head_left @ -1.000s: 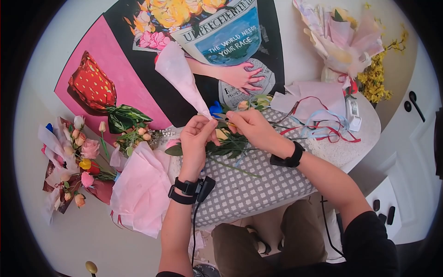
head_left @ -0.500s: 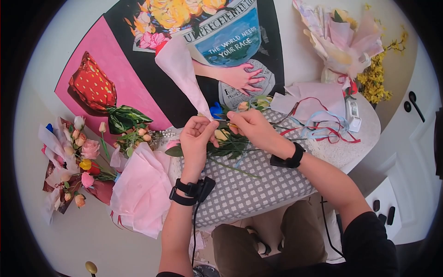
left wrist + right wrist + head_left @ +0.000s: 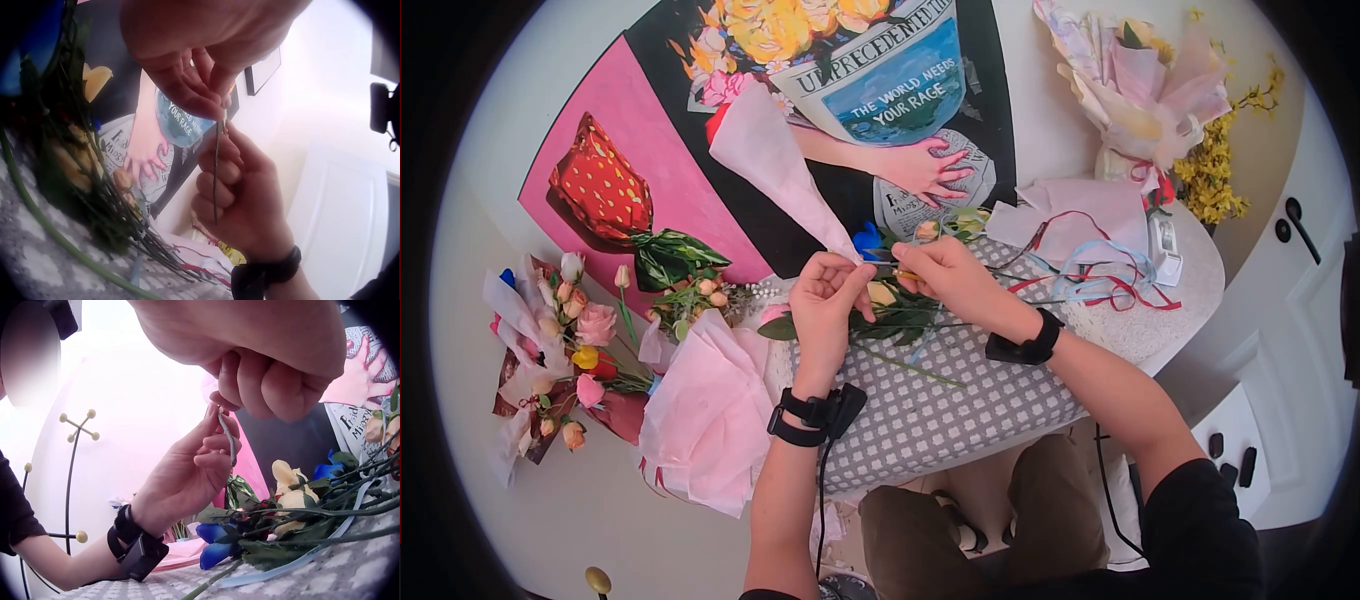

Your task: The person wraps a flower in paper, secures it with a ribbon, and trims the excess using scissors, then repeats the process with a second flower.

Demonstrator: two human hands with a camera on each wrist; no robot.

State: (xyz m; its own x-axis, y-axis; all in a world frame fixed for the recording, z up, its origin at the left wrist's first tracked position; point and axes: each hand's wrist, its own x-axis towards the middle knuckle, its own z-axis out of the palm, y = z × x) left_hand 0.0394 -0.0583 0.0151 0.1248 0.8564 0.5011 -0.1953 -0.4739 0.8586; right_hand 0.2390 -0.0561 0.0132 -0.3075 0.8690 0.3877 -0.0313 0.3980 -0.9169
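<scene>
My left hand (image 3: pixel 828 295) pinches the narrow lower end of a pale pink paper cone (image 3: pixel 772 165) between thumb and fingers. Red shows at the cone's wide top, which leans up and left. A green stem (image 3: pixel 216 175) sticks out below the pinch. Facing it, my right hand (image 3: pixel 950 278) has curled fingers round a small tool with a thin metal tip (image 3: pixel 882 263) and a yellow part, mostly hidden in the grip; its tip is right at the left fingertips. Beneath both hands lie stemmed flowers, pale yellow roses (image 3: pixel 295 503) and blue blooms (image 3: pixel 217 547) among them.
Pink paper sheets (image 3: pixel 710 410) and a mixed bouquet (image 3: pixel 595 322) lie to the left. Red and blue ribbons (image 3: pixel 1115 285) trail over paper at the right, near a wrapped bouquet (image 3: pixel 1140 100). A patterned grey cloth (image 3: pixel 930 430) covers the table's front.
The top of the paper cone has swung left. The metal tip, spread into a wider shape earlier, now shows as a thin line. Both hands stay nearly in place.
</scene>
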